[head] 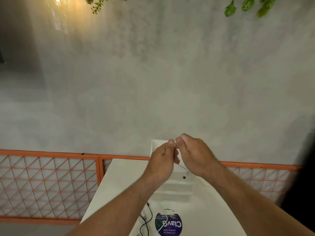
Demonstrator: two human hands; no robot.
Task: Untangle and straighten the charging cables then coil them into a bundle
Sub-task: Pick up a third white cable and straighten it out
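White cable (182, 167) is hanging in the air between the two hands, thin and faint against the white behind it; we're seeing a short run sloping down to the right from under the fingers, with a small black connector (184, 177) sitting just below its lower end. Left grip (162, 160) is pinching the cable between thumb and curled fingers, and right grip (196, 155) is curling in the same way with its fingertips almost touching the left's; we're reading it as pinching the same cable, though the contact itself is too small to confirm. Both hands are hovering above the table (119, 193), not resting on it. Directly below them a white tray (177, 188) is lying on the table. Nearer to us, a black cable (151, 212) is snaking loosely across the tabletop, just left of a round purple sticker (168, 223). Beyond the table's far edge an orange mesh railing (51, 153) is running across the view, with a grey concrete wall (153, 82) behind it and green leaves (247, 5) hanging in at the top.
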